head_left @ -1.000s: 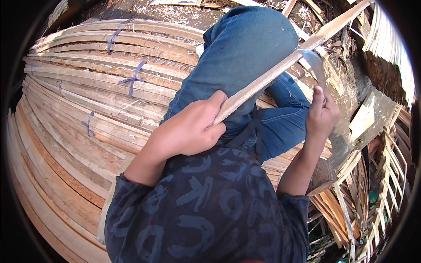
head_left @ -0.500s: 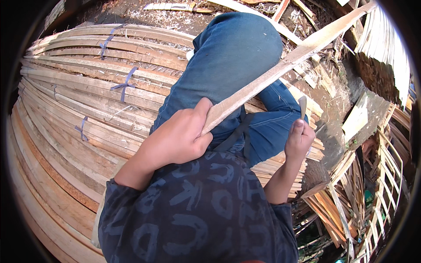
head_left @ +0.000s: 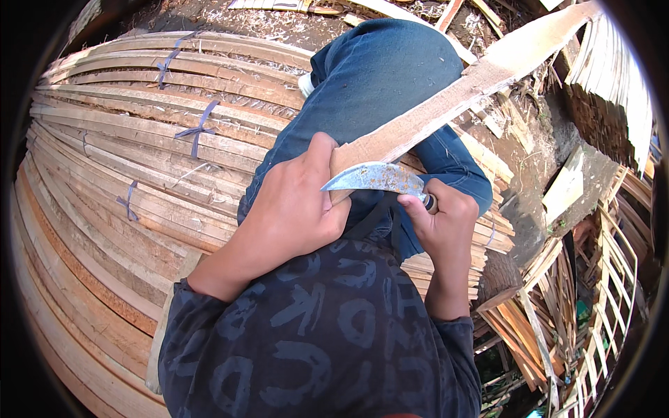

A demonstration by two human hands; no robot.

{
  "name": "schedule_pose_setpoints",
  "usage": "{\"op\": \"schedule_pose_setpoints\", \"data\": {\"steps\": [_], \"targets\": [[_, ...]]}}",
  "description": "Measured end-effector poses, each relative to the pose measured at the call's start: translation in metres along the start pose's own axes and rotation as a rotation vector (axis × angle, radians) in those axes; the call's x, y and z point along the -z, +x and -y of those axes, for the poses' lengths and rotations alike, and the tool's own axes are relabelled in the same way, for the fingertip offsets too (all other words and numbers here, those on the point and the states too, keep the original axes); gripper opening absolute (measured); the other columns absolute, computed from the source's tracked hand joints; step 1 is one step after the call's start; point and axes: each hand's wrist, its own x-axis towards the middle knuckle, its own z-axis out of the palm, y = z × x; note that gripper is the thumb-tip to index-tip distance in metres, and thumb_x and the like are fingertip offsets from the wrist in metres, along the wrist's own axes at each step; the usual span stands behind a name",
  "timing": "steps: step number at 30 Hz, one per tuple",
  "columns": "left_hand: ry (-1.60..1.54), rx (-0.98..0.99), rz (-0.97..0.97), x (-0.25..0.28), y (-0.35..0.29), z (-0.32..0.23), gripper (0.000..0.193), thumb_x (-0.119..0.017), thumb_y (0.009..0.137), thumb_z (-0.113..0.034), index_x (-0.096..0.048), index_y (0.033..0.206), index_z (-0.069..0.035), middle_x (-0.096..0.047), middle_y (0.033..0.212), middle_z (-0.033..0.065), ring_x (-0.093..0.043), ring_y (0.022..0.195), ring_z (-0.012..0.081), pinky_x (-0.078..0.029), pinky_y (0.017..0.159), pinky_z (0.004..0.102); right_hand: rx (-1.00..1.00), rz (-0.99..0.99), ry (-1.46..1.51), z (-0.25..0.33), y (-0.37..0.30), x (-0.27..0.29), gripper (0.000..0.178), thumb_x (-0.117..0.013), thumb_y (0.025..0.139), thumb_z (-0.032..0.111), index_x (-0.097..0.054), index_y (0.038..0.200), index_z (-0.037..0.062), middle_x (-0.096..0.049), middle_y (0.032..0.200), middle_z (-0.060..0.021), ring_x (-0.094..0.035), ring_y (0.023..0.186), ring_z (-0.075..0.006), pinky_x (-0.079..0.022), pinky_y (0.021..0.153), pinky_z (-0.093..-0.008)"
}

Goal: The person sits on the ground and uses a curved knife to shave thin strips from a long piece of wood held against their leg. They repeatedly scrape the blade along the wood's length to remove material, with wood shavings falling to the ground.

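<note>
A long, flat wooden slat (head_left: 418, 118) slants from my lap up to the far right. My left hand (head_left: 296, 195) is closed round its near end, thumb side toward the wood. In my right hand (head_left: 446, 216) is a short-handled knife (head_left: 380, 177) with a curved, rust-spotted blade. The blade lies across the slat's near end, its tip pointing left toward my left hand. Whether the edge bites into the wood I cannot tell. The knife's handle is mostly hidden by my fingers.
Bundles of wooden slats (head_left: 139, 174) tied with purple strips (head_left: 197, 129) spread under and left of my legs (head_left: 376, 83). A cut log (head_left: 498, 282) stands at the right, near heaped wood offcuts (head_left: 529, 341). Pale strips (head_left: 613, 76) lean at the far right.
My right hand has swung left and turned the knife, bringing its blade over the slat's near end. The slat has rolled, showing more of its broad face.
</note>
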Motion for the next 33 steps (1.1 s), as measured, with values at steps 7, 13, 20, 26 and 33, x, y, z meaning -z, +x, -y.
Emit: {"op": "schedule_pose_setpoints", "data": {"steps": [7, 13, 20, 26, 33], "targets": [[-0.045, -0.004, -0.03, -0.004, 0.001, 0.006, 0.034, -0.063, 0.073, -0.008, -0.043, 0.099, 0.0, -0.059, 0.069, 0.0236, -0.061, 0.068, 0.0452, -0.048, 0.06, 0.0501, 0.006, -0.084, -0.047, 0.0, 0.001, -0.009, 0.058, -0.076, 0.072, 0.055, -0.051, 0.058, 0.0051, -0.044, 0.046, -0.0074, -0.046, 0.041, -0.0263, -0.036, 0.041, -0.0352], [-0.025, -0.018, -0.037, -0.003, 0.002, 0.008, 0.034, -0.062, 0.073, -0.008, -0.043, 0.101, 0.001, -0.059, 0.07, 0.0246, -0.061, 0.069, 0.0456, -0.048, 0.061, 0.0504, 0.087, -0.178, -0.137, -0.01, 0.01, -0.01, 0.064, -0.073, 0.07, 0.063, -0.043, 0.056, 0.0077, -0.038, 0.046, -0.0052, -0.042, 0.041, -0.0237, -0.033, 0.041, -0.0348], [-0.069, 0.057, -0.012, -0.001, 0.002, 0.003, 0.031, -0.058, 0.07, -0.003, -0.043, 0.097, -0.002, -0.055, 0.072, 0.0236, -0.057, 0.07, 0.047, -0.044, 0.059, 0.048, 0.087, -0.233, -0.197, -0.016, 0.013, -0.009, 0.064, -0.072, 0.07, 0.064, -0.046, 0.058, 0.0072, -0.039, 0.047, -0.0051, -0.043, 0.042, -0.0229, -0.033, 0.041, -0.0342], [0.008, 0.027, 0.028, 0.001, 0.006, -0.001, 0.034, -0.064, 0.073, -0.01, -0.043, 0.097, 0.001, -0.059, 0.065, 0.0192, -0.062, 0.065, 0.0405, -0.049, 0.061, 0.0478, 0.07, -0.251, -0.199, -0.021, 0.011, -0.006, 0.061, -0.069, 0.077, 0.063, -0.051, 0.064, 0.0049, -0.037, 0.05, -0.0054, -0.039, 0.043, -0.021, -0.032, 0.043, -0.0316], [-0.004, 0.075, 0.094, 0.005, 0.009, -0.001, 0.033, -0.064, 0.073, -0.009, -0.041, 0.095, 0.001, -0.059, 0.066, 0.0185, -0.062, 0.066, 0.0407, -0.049, 0.062, 0.0473, -0.049, -0.33, -0.271, -0.041, 0.011, 0.004, 0.059, -0.067, 0.081, 0.06, -0.053, 0.066, 0.0043, -0.039, 0.05, -0.0093, -0.041, 0.046, -0.0265, -0.035, 0.046, -0.0348]]}}
